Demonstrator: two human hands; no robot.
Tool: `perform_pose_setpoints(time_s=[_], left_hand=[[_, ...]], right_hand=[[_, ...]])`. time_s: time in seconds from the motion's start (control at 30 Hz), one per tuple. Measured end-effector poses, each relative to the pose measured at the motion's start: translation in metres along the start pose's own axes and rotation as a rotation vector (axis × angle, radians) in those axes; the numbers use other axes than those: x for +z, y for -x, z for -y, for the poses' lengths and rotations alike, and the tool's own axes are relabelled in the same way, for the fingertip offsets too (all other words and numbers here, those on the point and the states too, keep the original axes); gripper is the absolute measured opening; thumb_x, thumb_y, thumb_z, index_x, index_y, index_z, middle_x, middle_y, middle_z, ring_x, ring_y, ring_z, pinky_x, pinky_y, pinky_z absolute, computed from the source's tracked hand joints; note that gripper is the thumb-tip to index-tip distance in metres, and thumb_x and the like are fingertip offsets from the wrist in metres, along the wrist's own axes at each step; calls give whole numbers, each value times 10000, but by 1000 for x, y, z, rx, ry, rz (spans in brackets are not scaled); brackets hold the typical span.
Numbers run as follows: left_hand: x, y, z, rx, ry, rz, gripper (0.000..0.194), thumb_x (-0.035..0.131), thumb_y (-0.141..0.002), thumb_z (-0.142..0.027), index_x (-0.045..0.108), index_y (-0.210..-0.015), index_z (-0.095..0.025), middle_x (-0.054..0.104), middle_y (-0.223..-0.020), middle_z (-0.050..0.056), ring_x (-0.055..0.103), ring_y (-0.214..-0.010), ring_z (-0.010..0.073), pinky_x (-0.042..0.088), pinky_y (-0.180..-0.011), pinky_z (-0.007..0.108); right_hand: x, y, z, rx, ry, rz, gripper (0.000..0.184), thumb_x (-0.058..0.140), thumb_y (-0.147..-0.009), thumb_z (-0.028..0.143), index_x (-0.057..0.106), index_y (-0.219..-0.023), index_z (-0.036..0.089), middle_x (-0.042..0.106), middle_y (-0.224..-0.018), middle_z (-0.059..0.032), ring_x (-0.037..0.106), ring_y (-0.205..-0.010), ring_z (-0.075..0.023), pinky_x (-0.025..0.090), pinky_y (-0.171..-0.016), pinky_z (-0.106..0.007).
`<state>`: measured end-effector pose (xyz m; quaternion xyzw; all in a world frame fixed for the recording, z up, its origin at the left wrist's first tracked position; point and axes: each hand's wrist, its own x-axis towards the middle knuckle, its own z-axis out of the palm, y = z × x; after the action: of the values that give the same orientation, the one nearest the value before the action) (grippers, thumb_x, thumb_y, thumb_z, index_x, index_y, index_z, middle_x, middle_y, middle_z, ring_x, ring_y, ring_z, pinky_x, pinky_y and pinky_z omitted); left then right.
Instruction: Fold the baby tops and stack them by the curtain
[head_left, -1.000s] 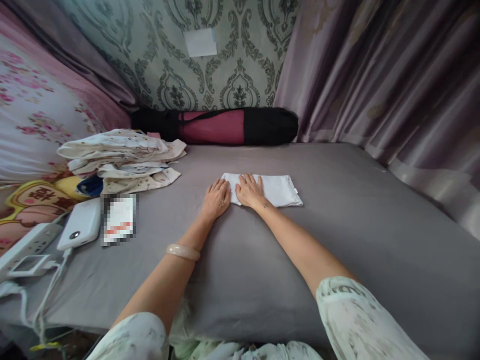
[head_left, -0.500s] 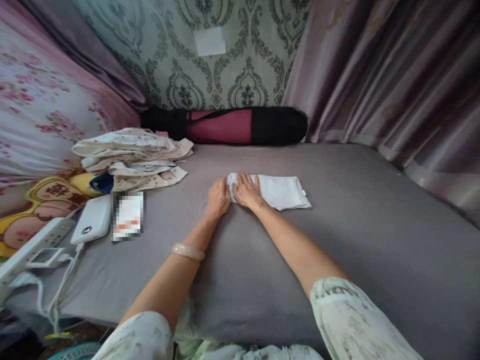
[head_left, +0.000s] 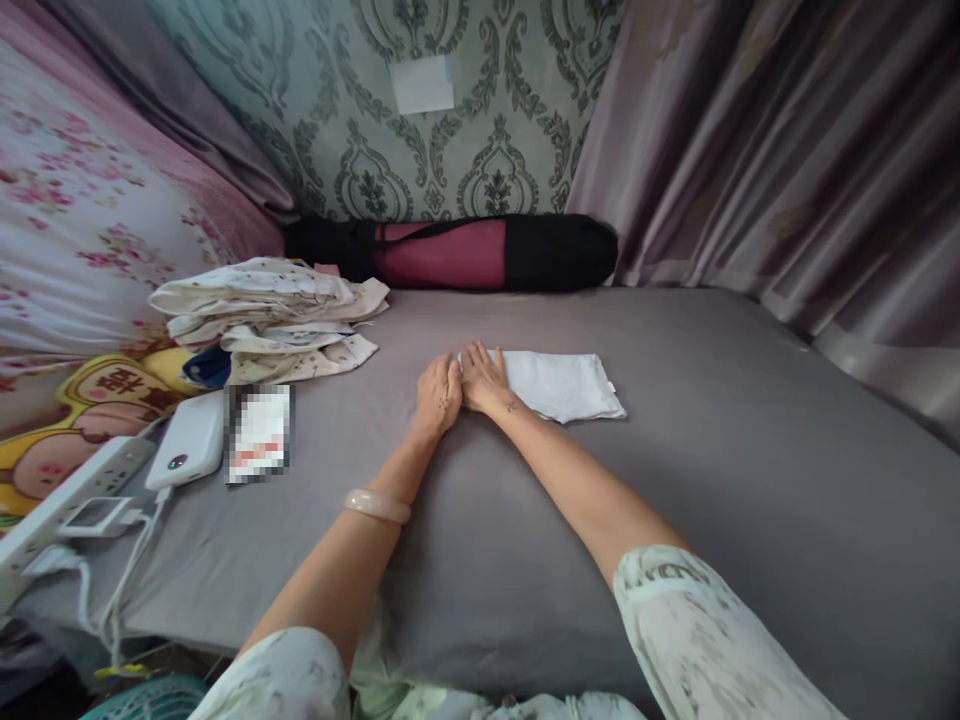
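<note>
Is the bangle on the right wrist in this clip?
No, the pale bangle circles the left forearm, and the right forearm is bare.

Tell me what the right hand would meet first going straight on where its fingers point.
Past the white cloth, the right hand would likely meet the long bag's pink section; depth is unclear.

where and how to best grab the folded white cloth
I'd pinch the right end of the white cloth, coming from the right: that end lies flat and uncovered, while the right hand covers the left part.
</note>
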<state>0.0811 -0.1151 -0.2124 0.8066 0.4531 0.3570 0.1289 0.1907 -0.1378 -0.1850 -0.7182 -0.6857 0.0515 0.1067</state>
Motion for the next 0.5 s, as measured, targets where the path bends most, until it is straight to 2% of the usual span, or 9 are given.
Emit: perform_pose_setpoints(time_s=[0.1,0.23,0.4,0.5], left_hand=[[0,0,0,-10,15,7,558,142,-994,-411,510,-1285,-110,584,-1299,167,508,-1256,231,380,-1075,413],[0,1,1,4,12,24,589,126,-994,-433,504,-1305,-106,570,-1326,163,490,-1279,224,365,-1089,402],[0,3,0,27,-54,42,593,96,-999,-416,475,-1348,-121,548,-1358,145,460,-1308,198,346,-1100,371],[-1,5,-4,54,-146,104,547,140,-1001,-403,447,-1387,-165,508,-1412,112,393,-1360,196,305,-1123,389]], right_hand=[[5,-2,2,22,3,54,581,206,-980,326,260,-1496,66,190,-1584,-134,123,-1458,-254,87,-1157,-508],[8,-4,0,9,-31,37,572,225,-979,324,270,-1493,74,207,-1580,-131,133,-1457,-248,99,-1159,-496],[-4,2,-11,21,-156,-141,544,189,-989,296,283,-1485,92,253,-1569,-109,184,-1444,-206,168,-1157,-421],[-14,17,-29,61,-116,-186,531,210,-989,300,298,-1483,128,247,-1570,-108,173,-1446,-225,137,-1156,-473]])
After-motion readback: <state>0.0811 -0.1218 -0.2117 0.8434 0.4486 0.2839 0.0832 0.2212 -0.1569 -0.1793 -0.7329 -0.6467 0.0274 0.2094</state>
